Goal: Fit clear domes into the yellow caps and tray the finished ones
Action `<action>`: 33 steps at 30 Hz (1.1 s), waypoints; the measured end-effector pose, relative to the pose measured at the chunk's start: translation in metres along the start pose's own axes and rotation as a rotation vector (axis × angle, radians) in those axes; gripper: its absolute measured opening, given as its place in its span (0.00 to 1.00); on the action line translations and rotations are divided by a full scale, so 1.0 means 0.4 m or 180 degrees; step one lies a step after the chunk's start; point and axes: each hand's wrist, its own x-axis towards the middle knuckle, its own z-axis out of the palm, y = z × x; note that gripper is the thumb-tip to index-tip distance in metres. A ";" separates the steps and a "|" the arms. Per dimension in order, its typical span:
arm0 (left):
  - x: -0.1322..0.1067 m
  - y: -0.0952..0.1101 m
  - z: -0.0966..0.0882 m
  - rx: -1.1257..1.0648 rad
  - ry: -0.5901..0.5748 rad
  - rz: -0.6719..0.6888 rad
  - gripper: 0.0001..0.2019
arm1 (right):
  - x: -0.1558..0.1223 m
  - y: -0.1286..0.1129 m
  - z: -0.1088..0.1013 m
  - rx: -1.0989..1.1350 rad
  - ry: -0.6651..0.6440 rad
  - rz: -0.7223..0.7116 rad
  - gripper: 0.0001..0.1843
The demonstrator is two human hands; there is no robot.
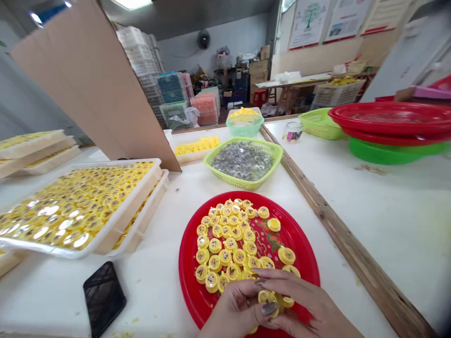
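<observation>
The left hand (234,312) and right hand (299,295) meet at the bottom center of the frame, and each grip is closed on the same yellow plastic cap (267,297), pinching it between the fingers and thumb. That cap sits just above the lower rim of a round red plate (197,281), which lies on the white counter (158,293). Loose yellow caps (225,244) cover much of the plate, lying in a rough heap that touches the fingers of the right hand. To the left of the plate, a black phone (104,300) lies face up near the lower edge of the frame. Farther left, a white tray (116,225) packed with rows of shiny yellow caps rests on another tray, with more stacked trays (35,152) beyond it. Above the plate, a green basket (278,152) holds clear, glittering pieces. A wooden strip (352,249) runs along the counter to the right of the plate, and stacked red basins (391,117) sit at upper right on a second white counter (387,220).
</observation>
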 end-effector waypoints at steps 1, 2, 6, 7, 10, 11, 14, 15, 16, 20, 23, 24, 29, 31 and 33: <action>-0.004 0.007 -0.002 -0.0049 -0.0049 -0.0071 0.17 | 0.004 -0.015 -0.006 0.0058 -0.0099 0.0013 0.18; -0.008 0.012 -0.002 -0.0096 -0.0075 -0.0158 0.17 | 0.006 -0.024 -0.011 0.0089 -0.0170 0.0035 0.18; -0.016 0.022 0.007 -0.0250 -0.0063 -0.0392 0.17 | 0.002 -0.024 -0.015 0.0117 -0.0313 0.0118 0.19; -0.015 0.023 0.010 -0.0276 -0.0072 -0.0394 0.17 | 0.001 -0.021 -0.015 0.0120 -0.0325 0.0129 0.19; -0.012 0.025 0.014 -0.0320 -0.0098 -0.0385 0.17 | 0.002 -0.020 -0.017 0.0127 -0.0343 0.0127 0.18; -0.011 0.025 0.014 -0.0319 -0.0099 -0.0402 0.17 | 0.003 -0.023 -0.019 0.0120 -0.0369 0.0137 0.18; -0.012 0.028 0.011 -0.0278 -0.0163 -0.0467 0.16 | 0.006 -0.032 -0.025 0.0081 -0.0534 0.0179 0.19; -0.012 0.027 0.009 -0.0275 -0.0195 -0.0474 0.16 | 0.007 -0.034 -0.027 0.0067 -0.0576 0.0190 0.19; -0.013 0.026 0.007 -0.0279 -0.0226 -0.0474 0.16 | 0.008 -0.036 -0.028 0.0057 -0.0607 0.0192 0.19; -0.011 0.013 0.000 -0.0227 -0.0260 -0.0291 0.13 | 0.014 -0.042 -0.030 0.0049 -0.0651 0.0189 0.18; -0.014 0.005 -0.001 -0.0183 -0.0136 -0.0202 0.11 | 0.024 -0.055 -0.036 0.0013 -0.0818 0.0184 0.19; -0.016 0.004 0.000 -0.0197 -0.0080 -0.0206 0.11 | 0.027 -0.061 -0.038 -0.0008 -0.0901 0.0179 0.19; -0.024 0.007 0.003 -0.0289 0.0170 -0.0009 0.14 | 0.026 -0.080 -0.039 -0.0013 -0.0907 0.0723 0.25; -0.026 0.006 -0.001 -0.0295 0.0098 0.0045 0.17 | 0.013 -0.076 -0.027 0.0055 -0.0754 0.0882 0.28; -0.028 -0.002 -0.009 -0.0357 -0.0025 0.0001 0.21 | -0.004 -0.066 -0.007 0.0119 -0.0590 0.0813 0.28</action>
